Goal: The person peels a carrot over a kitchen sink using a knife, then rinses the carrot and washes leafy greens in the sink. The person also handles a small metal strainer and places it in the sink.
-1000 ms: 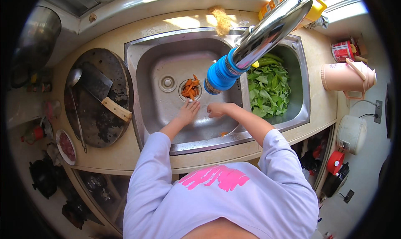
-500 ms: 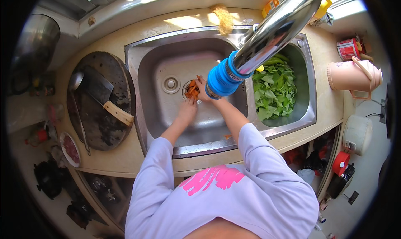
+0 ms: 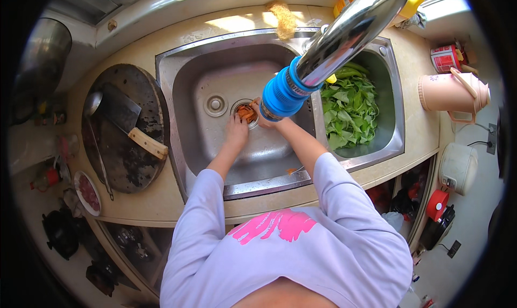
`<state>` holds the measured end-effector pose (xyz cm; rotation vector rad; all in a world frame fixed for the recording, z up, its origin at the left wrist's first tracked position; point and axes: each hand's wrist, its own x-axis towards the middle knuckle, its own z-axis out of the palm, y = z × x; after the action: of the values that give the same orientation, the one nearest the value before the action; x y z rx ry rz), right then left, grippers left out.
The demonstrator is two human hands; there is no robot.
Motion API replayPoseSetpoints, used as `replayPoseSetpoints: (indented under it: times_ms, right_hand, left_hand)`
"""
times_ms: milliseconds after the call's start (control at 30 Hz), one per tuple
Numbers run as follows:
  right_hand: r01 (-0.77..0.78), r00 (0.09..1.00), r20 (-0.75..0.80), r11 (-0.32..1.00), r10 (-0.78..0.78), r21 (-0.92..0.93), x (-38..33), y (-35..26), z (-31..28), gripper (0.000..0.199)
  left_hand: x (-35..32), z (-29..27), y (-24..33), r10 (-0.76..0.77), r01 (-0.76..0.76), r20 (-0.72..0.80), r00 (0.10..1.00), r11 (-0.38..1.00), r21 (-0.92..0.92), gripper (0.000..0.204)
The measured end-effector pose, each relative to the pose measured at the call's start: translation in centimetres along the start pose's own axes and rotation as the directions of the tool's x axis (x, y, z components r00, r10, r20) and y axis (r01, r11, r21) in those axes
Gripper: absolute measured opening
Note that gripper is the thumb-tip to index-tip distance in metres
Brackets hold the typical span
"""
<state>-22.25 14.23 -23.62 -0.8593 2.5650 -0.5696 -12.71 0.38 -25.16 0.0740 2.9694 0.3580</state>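
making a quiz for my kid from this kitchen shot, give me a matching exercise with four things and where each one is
Things:
1. cleaver
2. leafy greens
3. orange scraps
4. pink jug

Places:
A. in the drain strainer of the left sink basin
B. on the counter right of the sink
C. on the round dark chopping board
D. in the right sink basin

Pairs: 1-C, 2-D, 3-A, 4-B
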Motion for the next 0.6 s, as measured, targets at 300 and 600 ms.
replayPoseSetpoints:
  times_ms: [300,600]
  right_hand:
    - [-0.057,0.984,0.177,0.899,-0.023,0.435,0.5,2.9,-0.5,0.020]
    - [0.010,0.410,0.869,0.954,-0.276,0.299,-9.5,-3.4,-13.4,0.027]
  left_hand:
    - [0.9,-3.3,-0.2,-0.082,0.128,0.182,0.980,0.957,-0.261,0.025]
    - [2.1,0.7,-1.1,-0.204,0.417,0.373,0.905,0.601,-0.682,0.027]
